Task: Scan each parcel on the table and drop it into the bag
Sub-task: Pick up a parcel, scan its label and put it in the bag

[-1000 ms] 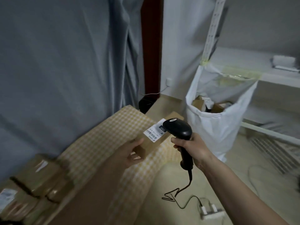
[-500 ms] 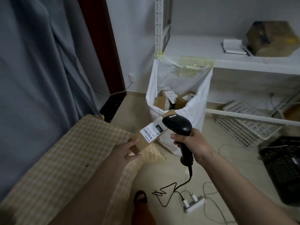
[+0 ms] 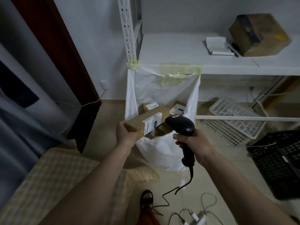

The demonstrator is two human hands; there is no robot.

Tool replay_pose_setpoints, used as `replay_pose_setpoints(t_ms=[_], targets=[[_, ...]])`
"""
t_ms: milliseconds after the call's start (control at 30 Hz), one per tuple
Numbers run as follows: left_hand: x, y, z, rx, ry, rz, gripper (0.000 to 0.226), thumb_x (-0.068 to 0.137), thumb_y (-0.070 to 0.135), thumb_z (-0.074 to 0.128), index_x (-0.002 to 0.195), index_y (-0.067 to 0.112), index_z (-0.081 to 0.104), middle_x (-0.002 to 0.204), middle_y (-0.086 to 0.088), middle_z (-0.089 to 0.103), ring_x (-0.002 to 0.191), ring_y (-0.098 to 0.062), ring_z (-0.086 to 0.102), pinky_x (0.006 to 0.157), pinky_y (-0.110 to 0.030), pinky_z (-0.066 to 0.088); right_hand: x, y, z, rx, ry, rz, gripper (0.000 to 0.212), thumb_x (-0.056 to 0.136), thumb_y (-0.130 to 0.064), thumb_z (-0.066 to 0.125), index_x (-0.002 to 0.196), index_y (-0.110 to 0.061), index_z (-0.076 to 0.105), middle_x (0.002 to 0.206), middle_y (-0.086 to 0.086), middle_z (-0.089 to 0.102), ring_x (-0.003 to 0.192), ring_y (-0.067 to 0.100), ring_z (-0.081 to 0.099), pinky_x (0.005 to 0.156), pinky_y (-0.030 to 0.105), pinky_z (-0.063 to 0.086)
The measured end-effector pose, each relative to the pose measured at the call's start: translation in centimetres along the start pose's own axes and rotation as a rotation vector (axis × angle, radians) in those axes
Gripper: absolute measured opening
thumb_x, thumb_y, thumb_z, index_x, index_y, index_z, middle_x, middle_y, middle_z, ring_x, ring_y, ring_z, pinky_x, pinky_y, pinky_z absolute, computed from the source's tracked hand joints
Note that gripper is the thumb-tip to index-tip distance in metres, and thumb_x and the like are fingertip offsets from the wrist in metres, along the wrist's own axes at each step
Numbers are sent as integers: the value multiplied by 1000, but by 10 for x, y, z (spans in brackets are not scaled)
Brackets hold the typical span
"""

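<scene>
My left hand (image 3: 125, 135) grips the brown oblong cardboard parcel (image 3: 144, 123) by its near end, long axis pointing away over the open white plastic bag (image 3: 162, 150) (black handheld scanner (image 3: 183, 129) clenched in my right hand (image 3: 193, 142)).

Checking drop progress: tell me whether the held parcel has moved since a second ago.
Yes. The parcel left the checkered table and now hangs over the white bag mouth.

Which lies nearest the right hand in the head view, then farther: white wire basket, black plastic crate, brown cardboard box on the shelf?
1. White wire basket, on the floor just beyond the right hand.
2. Black plastic crate, far right.
3. Brown cardboard box, up on the shelf.
</scene>
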State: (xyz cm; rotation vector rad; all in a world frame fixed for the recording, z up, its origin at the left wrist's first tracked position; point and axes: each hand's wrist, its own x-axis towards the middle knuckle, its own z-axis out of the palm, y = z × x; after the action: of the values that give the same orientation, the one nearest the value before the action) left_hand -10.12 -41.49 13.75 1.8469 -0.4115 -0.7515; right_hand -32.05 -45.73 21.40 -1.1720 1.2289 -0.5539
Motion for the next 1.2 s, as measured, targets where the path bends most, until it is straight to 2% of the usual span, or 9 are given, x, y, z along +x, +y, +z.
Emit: replay_pose_setpoints(t_ms=[300,433,500,600,733,900,1000,1100,1200], targets=[[149,37,78,243,0,116,69,59,6,88,116,12,51,122,-11,53,112,-26,55,97,-32,47,126,-36,32,11,23,82,16,81,-2,69,97,-5,68,74,6,65,68,14,60,66,25,48],[179,35,99,415,-94,80,100,67,7,85,148,23,28,154,-7,23,143,-24,22,115,-36,26,160,-38,36,-6,53,113,17,80,-6,72,95,-10,68,74,1,66,72,13,62,69,25,47],[187,30,104,471,-125,57,103,72,6,80,152,26,19,159,-6,12,148,-24,10,118,-37,21,171,-36,38,-14,56,124,18,80,-7,72,97,-12,68,75,-1,66,73,12,62,69,24,46],[191,23,105,539,-148,71,79,81,0,69,148,20,32,154,-9,25,144,-26,18,113,-32,25,178,-35,40,-22,57,140,18,81,-7,71,99,-11,67,76,0,66,71,9,62,65,19,45],[187,19,97,703,-159,141,40,87,2,59,125,14,59,135,-13,47,131,-31,35,102,-36,38,178,-36,44,-16,49,165,21,82,-5,70,102,-11,67,85,7,69,72,11,63,59,14,47],[163,16,77,752,-163,185,35,89,9,61,123,19,63,133,-7,52,125,-27,45,100,-34,43,159,-38,47,-30,-24,132,22,81,-5,70,103,-8,67,96,19,70,79,18,63,67,19,51],[132,16,51,753,-96,203,30,87,11,66,116,20,66,129,-6,56,120,-27,51,98,-35,47,137,-41,50,-22,-100,108,18,81,-3,70,98,-7,67,90,21,66,79,24,61,75,30,52],[92,14,14,784,-22,187,27,86,11,65,110,20,68,124,-5,59,117,-26,54,97,-34,47,108,-40,59,-27,-217,69,12,82,1,66,91,-8,65,78,16,59,75,26,55,71,31,49],[45,8,-27,973,58,156,22,88,24,57,105,17,70,113,-6,66,110,-29,60,91,-35,48,74,-31,69,-103,-339,41,8,82,-2,68,89,-3,66,72,14,57,72,25,54,72,33,45]])
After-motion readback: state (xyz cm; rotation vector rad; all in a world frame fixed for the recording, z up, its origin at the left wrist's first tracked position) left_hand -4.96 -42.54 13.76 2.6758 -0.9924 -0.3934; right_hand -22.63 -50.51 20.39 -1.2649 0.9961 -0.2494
